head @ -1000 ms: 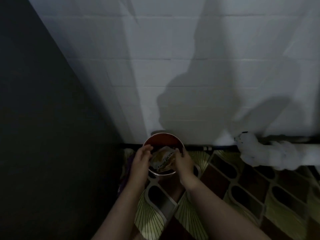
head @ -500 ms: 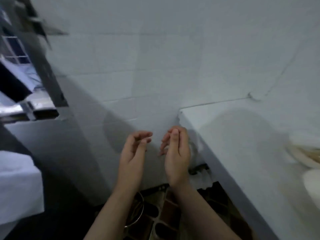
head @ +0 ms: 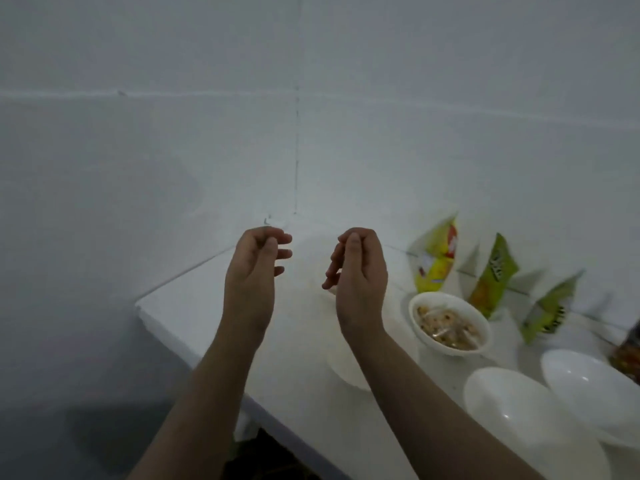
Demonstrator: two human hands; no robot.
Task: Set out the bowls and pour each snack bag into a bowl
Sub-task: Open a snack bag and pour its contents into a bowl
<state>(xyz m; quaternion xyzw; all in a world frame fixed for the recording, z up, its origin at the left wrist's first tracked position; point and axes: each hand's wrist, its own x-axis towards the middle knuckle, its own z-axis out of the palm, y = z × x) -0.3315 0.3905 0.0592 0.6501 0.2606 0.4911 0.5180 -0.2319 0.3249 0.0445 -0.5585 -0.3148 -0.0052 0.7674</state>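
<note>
Bowls: four white bowls stand on the white desk [head: 194,306]; I use the filled bowl [head: 449,328] as the landmark.
Left fingers [head: 281,252]: loosely curled, a little apart, holding nothing.
Left hand [head: 254,268]: raised above the desk, well to the left of the filled bowl, palm turned toward the other hand.
Right fingers [head: 333,268]: loosely curled and close together, holding nothing.
Right hand [head: 360,271]: raised, just to the left of the filled bowl and higher than it in the view, not touching it.
Filled bowl: holds a light brown snack mix; it stands upright.
Hidden bowl [head: 346,365]: left of the filled bowl, mostly behind the right forearm; its content I cannot tell.
Empty bowls: one empty bowl [head: 519,414] is in front of the filled bowl and to the right, a second empty bowl [head: 592,382] is further right.
Snack bags: three stand behind the filled bowl by the wall, a yellow bag [head: 437,259], a green bag [head: 493,277] and a striped green bag [head: 550,306] further right.
Jar [head: 628,351]: at the right edge, far right of the filled bowl, blurred.
Step, as I judge: one bag is poured; three bags wait.
Risk: the right forearm passes low over the hidden bowl, so reaching across to a bag could push this bowl toward the desk edge.
Risk two: the bags stand loosely, so a quick grab may tip a neighbour.
</note>
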